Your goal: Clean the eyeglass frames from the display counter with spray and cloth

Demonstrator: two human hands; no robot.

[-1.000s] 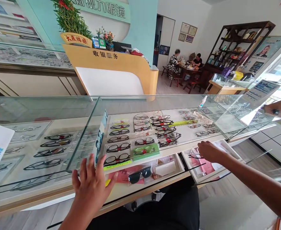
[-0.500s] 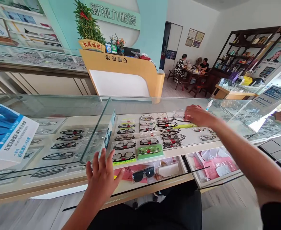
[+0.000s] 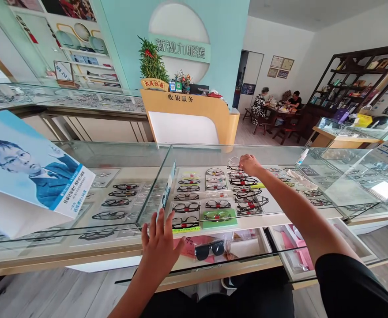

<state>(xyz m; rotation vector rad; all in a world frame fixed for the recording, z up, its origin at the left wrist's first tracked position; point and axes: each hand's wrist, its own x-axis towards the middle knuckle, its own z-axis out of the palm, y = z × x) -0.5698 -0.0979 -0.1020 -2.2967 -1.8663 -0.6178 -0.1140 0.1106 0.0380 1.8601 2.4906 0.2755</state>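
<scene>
1. Right hand (image 3: 249, 164): grip narrow, the fingers drawn together at the near end of one pair of clear-rimmed glasses (image 3: 233, 162). Exact finger contact was partly hidden by the hand itself.
2. Left hand (image 3: 161, 242): grip wide, the fingers fanned and the thumb well apart; nothing was held. The fingertips lay at the front glass edge, near a narrow upright card (image 3: 169, 187); whether they pressed on the glass could not be told.
3. Right arm: extended forward and inward over the table (image 3: 81, 257), bare below a black sleeve (image 3: 348, 285), the hand set at the far side of the rows.
4. Left arm: raised from the lower edge of view, the back of the hand uppermost.
5. Clear-rimmed glasses: thin, pale rims with a dark line along the lower side; located behind the column of dark glasses (image 3: 242, 182) with red tags. Raised or resting, could not be told.
6. Adjacent stock: further rows of glasses to the left of that column, one pair upon a green tray (image 3: 229, 221).
7. Below: an open drawer (image 3: 227, 274) with wrapped sunglasses (image 3: 209, 250) and pink packets.
8. Left side: a large blue-and-white display card (image 3: 18, 126), standing tilted.
</scene>
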